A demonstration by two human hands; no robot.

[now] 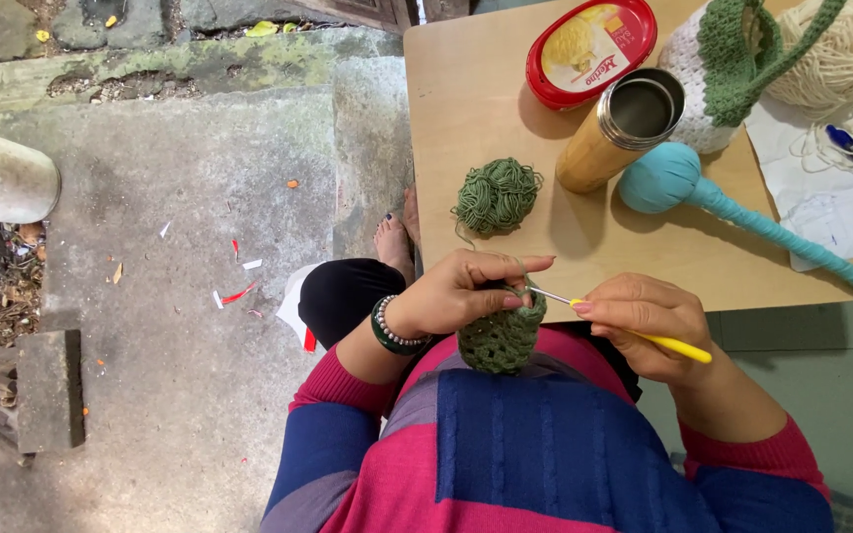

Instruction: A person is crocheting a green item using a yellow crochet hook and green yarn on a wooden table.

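Nearest the camera, the left hand (456, 291) is pinching a small olive-green crocheted piece (502, 339) between thumb and fingers, its grip clenched on the work just below the near edge of the tabletop (446, 118). The right hand (644, 318) is grasping a yellow-handled crochet hook with a metal shaft (634, 334), whose tip is meeting the crocheted piece beside the left fingertips. Both hands are hovering over the lap, just off the wooden edge.

Further in, a loose ball of green yarn (497, 195) is lying near the left edge, with open wood around it. Beyond, a brass-coloured metal cylinder flask (619, 130) is lying tilted, touching a teal yarn-wrapped ball with a long handle (668, 178). Farthest, a red oval plastic tub (589, 49) is sitting beside a white-and-green crocheted bag (728, 69) and a cream yarn ball (841, 49), crowding the far right corner.
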